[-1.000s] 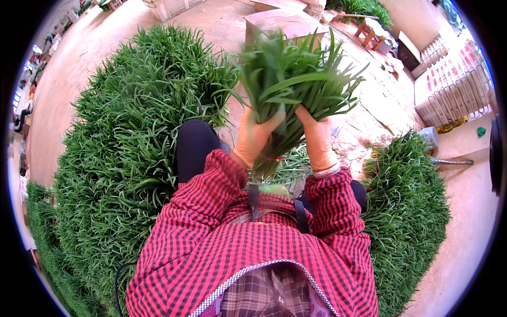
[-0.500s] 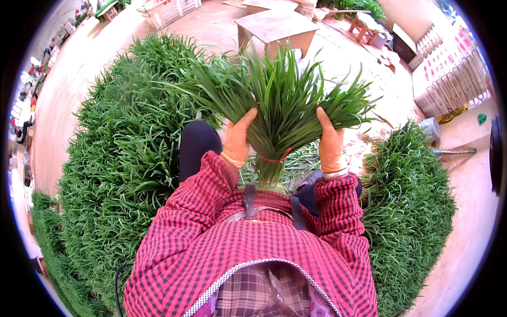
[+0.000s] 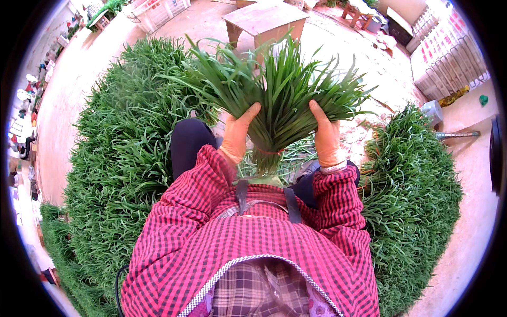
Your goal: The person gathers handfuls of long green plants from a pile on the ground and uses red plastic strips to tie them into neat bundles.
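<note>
Between my hands stands a bunch of long flat green leaves, like garlic chives (image 3: 282,113), fanned out at the top. A thin red tie (image 3: 272,152) circles its lower stems, and the cut ends point toward my lap. My left hand (image 3: 238,129), in an orange glove, grips the bunch's left side with the thumb on the near face. The gloved right hand (image 3: 326,134) holds the right side the same way. The fingers behind the leaves are hidden on both hands. Loose green stems (image 3: 303,157) lie on the floor below the bunch.
A large heap of the same greens (image 3: 121,142) spreads along my left, and another pile (image 3: 412,211) lies to my right. Ahead stands a low wooden table (image 3: 266,20). At the right are a grey bucket (image 3: 432,113), a pipe (image 3: 458,134) and stacked pale crates (image 3: 451,58).
Both hands have shifted slightly, still holding the bunch, and the leaf tips on the left have moved. The whole view has tilted a little, so the table sits higher and farther left.
</note>
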### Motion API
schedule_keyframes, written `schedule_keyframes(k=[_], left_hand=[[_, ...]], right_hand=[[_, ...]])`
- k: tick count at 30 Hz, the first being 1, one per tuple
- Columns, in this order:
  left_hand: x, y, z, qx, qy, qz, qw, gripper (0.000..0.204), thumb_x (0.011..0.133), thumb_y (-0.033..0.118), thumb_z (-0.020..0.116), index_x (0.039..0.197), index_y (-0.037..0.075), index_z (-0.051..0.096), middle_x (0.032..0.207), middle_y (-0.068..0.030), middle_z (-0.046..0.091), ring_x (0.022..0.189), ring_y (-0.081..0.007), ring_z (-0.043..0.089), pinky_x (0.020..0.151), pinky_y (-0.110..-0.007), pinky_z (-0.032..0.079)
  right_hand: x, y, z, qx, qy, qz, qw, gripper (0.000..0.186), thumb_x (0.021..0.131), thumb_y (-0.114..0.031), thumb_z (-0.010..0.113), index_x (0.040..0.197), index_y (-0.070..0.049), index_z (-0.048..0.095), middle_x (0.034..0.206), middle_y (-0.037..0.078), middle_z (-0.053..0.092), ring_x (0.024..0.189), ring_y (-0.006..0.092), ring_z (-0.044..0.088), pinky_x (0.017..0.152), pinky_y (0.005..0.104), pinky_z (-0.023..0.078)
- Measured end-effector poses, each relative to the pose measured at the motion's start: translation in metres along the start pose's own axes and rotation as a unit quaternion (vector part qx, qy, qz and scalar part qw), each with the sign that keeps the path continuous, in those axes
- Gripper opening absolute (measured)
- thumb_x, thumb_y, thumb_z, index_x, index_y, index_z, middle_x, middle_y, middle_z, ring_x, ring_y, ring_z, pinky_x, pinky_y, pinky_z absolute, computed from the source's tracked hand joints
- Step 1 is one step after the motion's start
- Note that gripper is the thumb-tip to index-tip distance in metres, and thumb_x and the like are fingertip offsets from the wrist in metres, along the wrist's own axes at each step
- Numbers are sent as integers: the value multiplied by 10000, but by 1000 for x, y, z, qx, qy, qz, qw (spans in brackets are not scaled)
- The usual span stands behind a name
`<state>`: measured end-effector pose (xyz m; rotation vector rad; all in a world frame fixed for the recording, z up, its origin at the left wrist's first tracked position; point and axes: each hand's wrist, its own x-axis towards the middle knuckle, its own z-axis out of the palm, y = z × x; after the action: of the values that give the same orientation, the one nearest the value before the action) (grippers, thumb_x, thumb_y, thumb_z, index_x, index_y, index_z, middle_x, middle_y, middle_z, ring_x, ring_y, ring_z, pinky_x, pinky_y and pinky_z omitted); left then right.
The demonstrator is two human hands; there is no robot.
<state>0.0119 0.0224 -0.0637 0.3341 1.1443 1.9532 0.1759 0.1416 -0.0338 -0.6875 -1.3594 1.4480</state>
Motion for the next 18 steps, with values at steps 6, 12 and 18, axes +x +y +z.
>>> schedule_keyframes(k=[6, 12, 18], left_hand=[[50, -28, -29, 229, -111, 46, 966, 319, 937, 173, 659, 1220, 33, 616, 1102, -12, 665, 990, -126, 621, 869, -293, 508], [106, -3, -29, 213, 7, -166, 963, 432, 930, 356, 633, 1263, 83, 592, 1096, -73, 687, 915, -200, 694, 694, -354, 594], [220, 75, -61, 173, 70, -142, 972, 487, 923, 362, 628, 1279, 31, 594, 1157, -82, 682, 1013, -206, 669, 831, -396, 559]], right_hand=[[15, 35, 0, -94, -82, -15, 992, 282, 862, -52, 711, 1126, 0, 627, 1074, 37, 630, 961, 135, 565, 852, 309, 464], [53, 46, 3, -114, -9, 163, 980, 376, 895, -72, 679, 1248, 9, 580, 1187, 85, 619, 1100, 176, 562, 988, 316, 429], [79, 141, -75, -205, -99, 305, 925, 344, 933, -87, 640, 1258, 10, 582, 1155, 75, 637, 1073, 149, 584, 952, 287, 464]])
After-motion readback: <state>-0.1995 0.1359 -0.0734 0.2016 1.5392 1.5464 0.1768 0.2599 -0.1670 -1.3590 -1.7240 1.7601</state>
